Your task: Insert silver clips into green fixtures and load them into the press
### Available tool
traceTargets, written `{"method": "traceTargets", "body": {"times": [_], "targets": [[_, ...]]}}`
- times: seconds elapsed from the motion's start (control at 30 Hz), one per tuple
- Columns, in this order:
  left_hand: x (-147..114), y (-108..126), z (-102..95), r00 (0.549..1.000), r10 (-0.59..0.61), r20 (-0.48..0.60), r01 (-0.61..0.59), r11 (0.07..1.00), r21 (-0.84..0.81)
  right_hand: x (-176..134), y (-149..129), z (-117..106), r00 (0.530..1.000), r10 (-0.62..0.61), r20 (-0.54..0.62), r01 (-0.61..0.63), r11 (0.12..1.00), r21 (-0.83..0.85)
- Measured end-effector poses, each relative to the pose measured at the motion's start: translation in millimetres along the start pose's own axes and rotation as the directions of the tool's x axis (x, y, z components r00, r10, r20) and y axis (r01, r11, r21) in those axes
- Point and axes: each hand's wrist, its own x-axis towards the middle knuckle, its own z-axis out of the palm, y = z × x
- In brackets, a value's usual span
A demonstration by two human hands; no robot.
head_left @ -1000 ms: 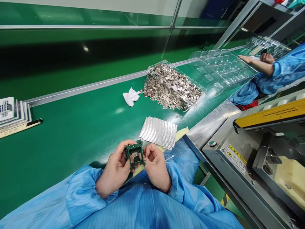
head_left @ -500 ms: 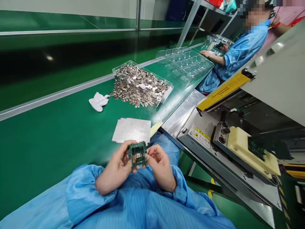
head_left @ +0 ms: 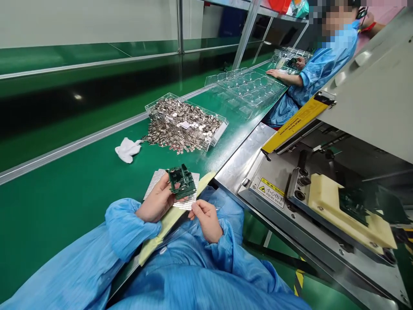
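Note:
My left hand [head_left: 158,199] grips a green circuit board assembly [head_left: 182,182] by its left side, fingers curled beneath it. The assembly is tilted, with a raised frame and dark parts on it. Behind and under it lies a flat sheet of silver strips [head_left: 154,180], partly hidden by the board and hand. My right hand [head_left: 207,218] is closed in a pinch at the near right corner of the silver strips, apart from the board. Whatever is between its fingertips is too small to make out. Yellow tape [head_left: 168,221] runs along the table edge below my hands.
A clear tray [head_left: 218,134] overflows with small metal pieces, beside a white cloth-like item [head_left: 128,150]. Clear plastic trays [head_left: 248,88] lie farther along the green table [head_left: 80,185]. At right stands a machine with a yellow fixture [head_left: 325,200]. A co-worker [head_left: 329,64] sits beyond.
The board has moved up and away from me over the silver strips, and turned to show its flat face. My right hand has come off it and moved to the strips' near corner.

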Motion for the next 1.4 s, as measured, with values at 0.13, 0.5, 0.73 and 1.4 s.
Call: {"method": "traceTargets", "body": {"times": [0.13,0.5,0.73,1.4], "targets": [[1,1,0.4,0.999,-0.018,-0.042,0.016,0.999,-0.033,-2,7,2,0.991,-0.128,-0.039,0.124,0.989,-0.077],[1,-3,0.1,0.999,0.017,-0.049,-0.020,0.998,-0.064,1,18,-22,0.978,-0.200,0.055,0.206,0.916,-0.344],[-5,-8,-8.2,0.995,0.092,0.027,-0.093,0.994,0.053,11,9,-47,0.997,0.029,0.078,0.014,0.868,-0.496],[-13,-22,-12.7,0.929,0.359,0.087,-0.361,0.829,0.428,18,-68,24,0.887,-0.397,-0.235,0.303,0.886,-0.352]]}}
